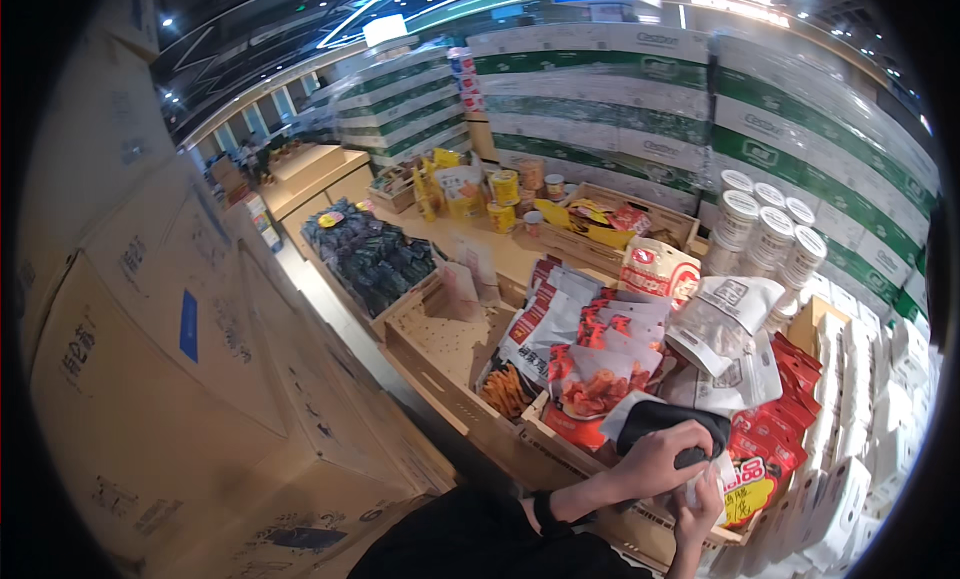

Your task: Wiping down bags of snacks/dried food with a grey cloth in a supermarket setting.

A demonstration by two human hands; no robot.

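My left hand (660, 459), with a dark band at the wrist, grips a black rounded handheld object (660, 423) whose exact kind I cannot tell. Just below it, my right hand (699, 504) pinches a pale piece of packaging (724, 480); part of that piece is hidden by the fingers. Under and behind the black object lie red-and-white snack pouches (600, 380) in a wooden crate (551, 444). White pouches (724, 324) are piled beyond the hands. To the right are red snack bags (780, 421) and a yellow handwritten sign (750, 498).
Large cardboard cartons (172, 339) rise along my left. White packs (832, 496) and stacked lidded tubs (772, 230) stand at the right. A bin of dark wrapped snacks (367, 256) is farther left. Film-wrapped Cestbon cartons (592, 91) form a wall behind.
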